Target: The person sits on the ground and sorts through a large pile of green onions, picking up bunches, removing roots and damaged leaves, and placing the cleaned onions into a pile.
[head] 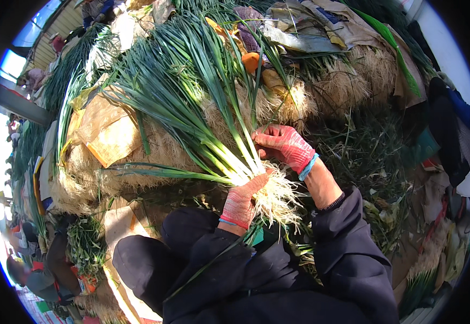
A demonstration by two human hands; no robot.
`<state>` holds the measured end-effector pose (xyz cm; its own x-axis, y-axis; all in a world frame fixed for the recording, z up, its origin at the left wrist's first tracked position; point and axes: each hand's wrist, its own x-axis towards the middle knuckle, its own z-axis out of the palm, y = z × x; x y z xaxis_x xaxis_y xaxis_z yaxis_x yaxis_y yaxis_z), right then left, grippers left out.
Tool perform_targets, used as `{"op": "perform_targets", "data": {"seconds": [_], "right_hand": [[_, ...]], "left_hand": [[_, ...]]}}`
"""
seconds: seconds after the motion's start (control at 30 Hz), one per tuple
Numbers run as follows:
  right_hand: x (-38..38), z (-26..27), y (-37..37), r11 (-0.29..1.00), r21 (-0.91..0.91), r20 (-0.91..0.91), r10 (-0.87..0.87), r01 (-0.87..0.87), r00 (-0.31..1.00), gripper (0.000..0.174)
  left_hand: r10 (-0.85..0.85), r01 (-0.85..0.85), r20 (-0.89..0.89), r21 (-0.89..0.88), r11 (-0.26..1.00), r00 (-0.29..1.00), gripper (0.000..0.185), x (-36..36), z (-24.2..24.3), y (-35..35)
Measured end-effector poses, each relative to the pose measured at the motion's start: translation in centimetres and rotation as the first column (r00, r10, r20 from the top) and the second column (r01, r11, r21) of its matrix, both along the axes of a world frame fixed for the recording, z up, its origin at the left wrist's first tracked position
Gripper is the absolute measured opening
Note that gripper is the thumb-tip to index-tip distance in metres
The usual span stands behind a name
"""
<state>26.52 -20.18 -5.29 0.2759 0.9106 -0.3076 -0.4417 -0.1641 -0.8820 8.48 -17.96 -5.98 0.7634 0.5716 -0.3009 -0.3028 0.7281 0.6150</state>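
My left hand (241,202), in a red knit glove with a blue cuff, grips a bunch of green onions (235,166) around the white stems just above the roots. The pale, stringy roots (277,198) spread to the right of it, and the long green leaves fan out to the upper left. My right hand (285,146), gloved alike, is beside the stems at the bunch's upper right, its fingers bent close together. Whether a leaf or stem is between those fingers I cannot tell. Behind the bunch lies a long heap of more green onions (166,150), roots towards me.
Brown sheeting (115,129) lies over part of the heap, with more sheets (300,36) farther back. Loose leaf scraps (360,150) cover the ground at right. A pile of leaves (85,243) lies at lower left. Other people are at the left, upper left and right edges.
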Motion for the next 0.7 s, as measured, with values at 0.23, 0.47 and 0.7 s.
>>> {"op": "perform_targets", "data": {"seconds": [0.23, 0.47, 0.7], "right_hand": [[-1.6, 1.2, -3.4, 0.989, 0.137, 0.018, 0.055, -0.057, 0.998, 0.020], [-1.5, 0.9, -4.1, 0.968, 0.143, -0.001, 0.207, -0.204, 0.978, 0.021], [-0.7, 4.6, -6.2, 0.769, 0.113, 0.123, 0.617, -0.629, 0.777, 0.016]], "left_hand": [[0.079, -0.106, -0.113, -0.252, 0.962, 0.990, 0.028, -0.2, -0.5, 0.8], [-0.063, 0.046, -0.056, -0.263, 0.964, 0.996, 0.031, -0.3, -0.5, 1.0], [-0.069, 0.058, -0.052, -0.189, 0.980, 0.996, 0.024, -0.6, -1.2, 1.1]]}}
